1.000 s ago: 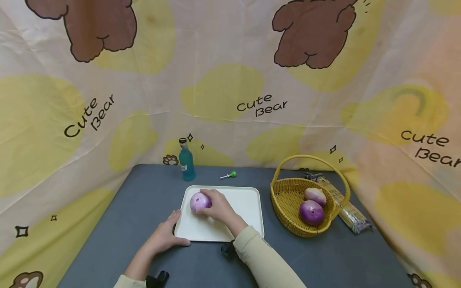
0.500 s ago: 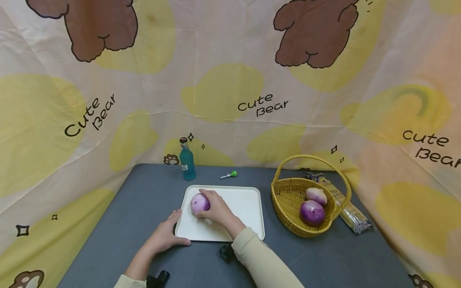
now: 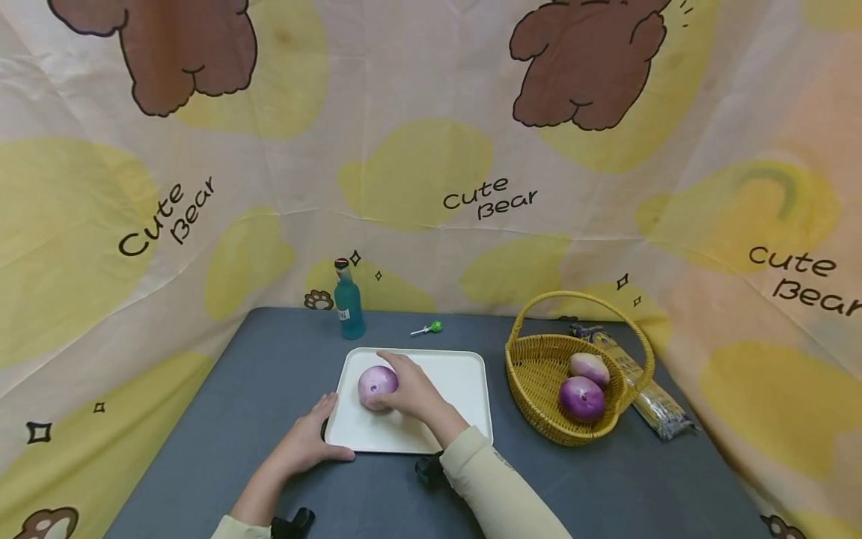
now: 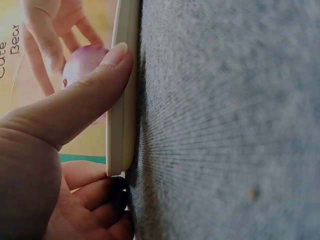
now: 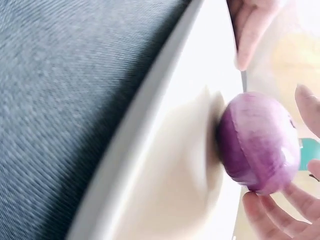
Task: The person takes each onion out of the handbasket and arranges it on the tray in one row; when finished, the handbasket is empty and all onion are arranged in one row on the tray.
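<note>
A red onion [image 3: 374, 383] rests on the left half of a white tray [image 3: 451, 389]. My right hand [image 3: 414, 393] is spread around its right side in the head view. In the right wrist view the thumb [image 5: 309, 107] stands apart from the onion [image 5: 257, 142], while fingertips of the same hand meet its lower side. My left hand [image 3: 306, 438] holds the near left corner of the tray, with the thumb [image 4: 95, 90] on the front rim and the other fingers [image 4: 95, 195] curled along the left side.
A yellow wicker basket [image 3: 539, 415] with a tall handle stands right of the tray, holding two more onions [image 3: 582, 398]. Behind it lies a long clear packet [image 3: 656, 404]. A blue bottle [image 3: 349, 307] and a green lollipop [image 3: 434, 327] are at the back of the grey table [image 3: 222, 412].
My right hand's fingers have loosened from the onion, and it sits slightly nearer and to the right, a little turned. The left hand has stayed at the tray corner.
</note>
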{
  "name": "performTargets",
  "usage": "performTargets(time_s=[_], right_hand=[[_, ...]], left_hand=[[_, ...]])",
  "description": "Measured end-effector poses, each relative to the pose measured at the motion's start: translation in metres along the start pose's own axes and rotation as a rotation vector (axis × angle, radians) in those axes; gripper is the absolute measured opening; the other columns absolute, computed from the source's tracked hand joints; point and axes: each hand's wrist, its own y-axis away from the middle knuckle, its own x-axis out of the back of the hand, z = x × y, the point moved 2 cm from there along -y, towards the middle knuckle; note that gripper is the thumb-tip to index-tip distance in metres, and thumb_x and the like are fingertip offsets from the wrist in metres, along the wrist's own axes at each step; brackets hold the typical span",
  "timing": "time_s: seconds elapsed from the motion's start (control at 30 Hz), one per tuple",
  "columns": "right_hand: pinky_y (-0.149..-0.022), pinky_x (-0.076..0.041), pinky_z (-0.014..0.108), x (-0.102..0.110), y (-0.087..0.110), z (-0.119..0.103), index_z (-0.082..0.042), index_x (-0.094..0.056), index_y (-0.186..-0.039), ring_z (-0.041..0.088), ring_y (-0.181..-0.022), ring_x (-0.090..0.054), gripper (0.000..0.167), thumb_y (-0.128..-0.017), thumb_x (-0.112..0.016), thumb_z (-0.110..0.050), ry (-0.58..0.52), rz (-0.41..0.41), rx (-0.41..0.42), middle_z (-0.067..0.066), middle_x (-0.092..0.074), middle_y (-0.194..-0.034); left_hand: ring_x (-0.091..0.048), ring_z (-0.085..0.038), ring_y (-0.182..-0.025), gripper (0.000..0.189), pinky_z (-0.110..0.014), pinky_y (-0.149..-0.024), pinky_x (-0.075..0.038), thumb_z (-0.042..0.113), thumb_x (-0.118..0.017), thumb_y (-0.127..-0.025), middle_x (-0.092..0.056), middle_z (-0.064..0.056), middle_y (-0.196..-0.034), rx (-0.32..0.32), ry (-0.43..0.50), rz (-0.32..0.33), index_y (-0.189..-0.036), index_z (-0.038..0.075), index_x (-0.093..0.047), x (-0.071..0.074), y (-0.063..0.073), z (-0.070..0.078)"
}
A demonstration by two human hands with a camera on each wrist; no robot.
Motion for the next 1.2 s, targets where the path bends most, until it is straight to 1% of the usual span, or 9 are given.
performTargets(time_s=[0.37,0.47,0.63,0.7,0.8,0.93,1.03,1.1,1.2], right_hand=[[-0.112,-0.042,0.048,0.019,0.007,-0.002,-0.018,-0.05,-0.149,0.027,-0.139,-0.049,0.084,-0.077,-0.089,-0.032,-0.01,0.038,0.026,0.007,-0.054,-0.148],[-0.113,-0.042,0.046,0.026,0.01,-0.005,-0.018,-0.049,-0.15,0.026,-0.139,-0.049,0.084,-0.077,-0.089,-0.032,-0.023,0.042,0.043,0.007,-0.054,-0.148],[-0.101,-0.052,0.04,0.039,0.015,-0.011,-0.021,-0.048,-0.151,0.024,-0.138,-0.049,0.082,-0.079,-0.088,-0.032,-0.071,0.036,0.054,0.005,-0.052,-0.15],[-0.097,-0.055,0.039,0.043,0.017,-0.012,-0.022,-0.047,-0.151,0.025,-0.137,-0.05,0.082,-0.08,-0.087,-0.031,-0.095,0.038,0.055,0.005,-0.05,-0.151],[-0.097,-0.056,0.043,0.05,0.021,-0.014,-0.022,-0.047,-0.151,0.026,-0.137,-0.05,0.082,-0.08,-0.087,-0.03,-0.119,0.044,0.052,0.006,-0.049,-0.152],[-0.097,-0.055,0.045,0.059,0.025,-0.016,-0.023,-0.046,-0.152,0.025,-0.137,-0.05,0.082,-0.081,-0.086,-0.031,-0.098,0.048,0.059,0.005,-0.048,-0.153],[-0.096,-0.056,0.043,0.065,0.029,-0.017,-0.022,-0.046,-0.152,0.024,-0.137,-0.049,0.081,-0.082,-0.086,-0.031,-0.077,0.053,0.084,0.005,-0.049,-0.152],[-0.096,-0.056,0.046,0.068,0.032,-0.017,-0.021,-0.047,-0.151,0.025,-0.137,-0.049,0.08,-0.082,-0.086,-0.031,-0.079,0.061,0.107,0.005,-0.049,-0.152],[-0.094,-0.056,0.045,0.074,0.037,-0.017,-0.021,-0.049,-0.15,0.023,-0.136,-0.05,0.08,-0.081,-0.086,-0.031,-0.08,0.08,0.131,0.004,-0.05,-0.151]], left_hand=[[-0.024,-0.052,-0.148,0.124,-0.068,-0.113,-0.028,0.045,-0.093,-0.065,-0.025,-0.032,-0.161,-0.002,-0.003,0.006,-0.156,-0.006,-0.026,-0.001,-0.001,-0.002],[-0.024,-0.052,-0.148,0.124,-0.067,-0.113,-0.028,0.044,-0.094,-0.065,-0.025,-0.032,-0.161,-0.003,-0.001,0.007,-0.156,-0.006,-0.026,-0.001,-0.002,-0.002],[-0.023,-0.051,-0.149,0.125,-0.067,-0.114,-0.028,0.044,-0.094,-0.065,-0.024,-0.032,-0.161,0.0,0.003,0.002,-0.156,-0.006,-0.025,-0.001,-0.002,-0.002],[-0.022,-0.051,-0.149,0.125,-0.067,-0.114,-0.027,0.044,-0.093,-0.065,-0.024,-0.031,-0.161,0.003,0.002,0.0,-0.157,-0.006,-0.025,-0.001,-0.002,-0.002],[-0.023,-0.051,-0.149,0.125,-0.067,-0.114,-0.027,0.045,-0.093,-0.065,-0.024,-0.031,-0.161,0.007,-0.002,0.0,-0.157,-0.005,-0.025,-0.001,-0.003,-0.001],[-0.022,-0.051,-0.149,0.126,-0.068,-0.114,-0.027,0.046,-0.094,-0.064,-0.024,-0.031,-0.162,0.011,-0.003,0.001,-0.157,-0.005,-0.025,-0.002,-0.002,0.0],[-0.022,-0.051,-0.149,0.126,-0.069,-0.114,-0.026,0.045,-0.094,-0.064,-0.024,-0.031,-0.162,0.007,-0.004,0.003,-0.157,-0.005,-0.025,-0.002,-0.002,-0.002],[-0.022,-0.051,-0.149,0.126,-0.069,-0.114,-0.026,0.045,-0.094,-0.064,-0.024,-0.03,-0.162,0.005,-0.004,0.004,-0.157,-0.005,-0.025,-0.002,-0.002,-0.003],[-0.023,-0.051,-0.149,0.126,-0.068,-0.114,-0.026,0.044,-0.094,-0.064,-0.025,-0.03,-0.161,0.0,-0.008,0.005,-0.157,-0.005,-0.026,-0.002,-0.001,-0.003]])
